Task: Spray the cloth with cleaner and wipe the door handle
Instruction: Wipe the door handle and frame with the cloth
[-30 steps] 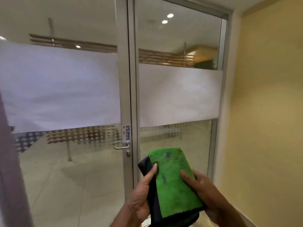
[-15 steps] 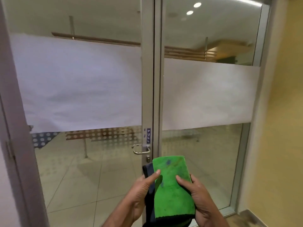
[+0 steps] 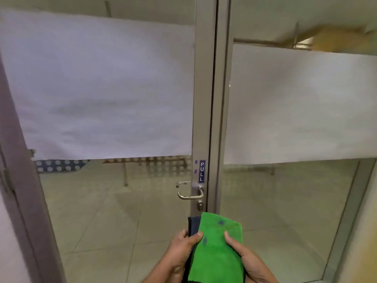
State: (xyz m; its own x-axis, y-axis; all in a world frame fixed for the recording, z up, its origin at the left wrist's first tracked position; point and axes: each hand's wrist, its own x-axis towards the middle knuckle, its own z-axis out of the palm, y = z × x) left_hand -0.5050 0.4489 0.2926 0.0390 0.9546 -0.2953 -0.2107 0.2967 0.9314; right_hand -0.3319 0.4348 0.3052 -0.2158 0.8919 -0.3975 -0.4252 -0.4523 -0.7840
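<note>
A folded green cloth (image 3: 218, 248) with a few dark spots and a dark underside is held flat in front of me at the bottom centre. My left hand (image 3: 181, 252) grips its left edge, thumb on top. My right hand (image 3: 244, 260) grips its right edge, thumb on the green face. The silver lever door handle (image 3: 190, 194) sits on the metal door stile just above and left of the cloth, below a blue PULL label (image 3: 201, 171). A keyhole (image 3: 200, 205) lies under the handle. No spray bottle is in view.
Two glass door panels with wide frosted bands (image 3: 102, 88) fill the view, split by grey metal stiles (image 3: 214, 99). A grey frame (image 3: 22, 190) runs down the left. A yellow wall (image 3: 365, 252) edges the right. Tiled floor shows through the glass.
The view has swung right and closer to the door, so the handle now sits near centre, right above the cloth. Both hands keep the same grip on the cloth.
</note>
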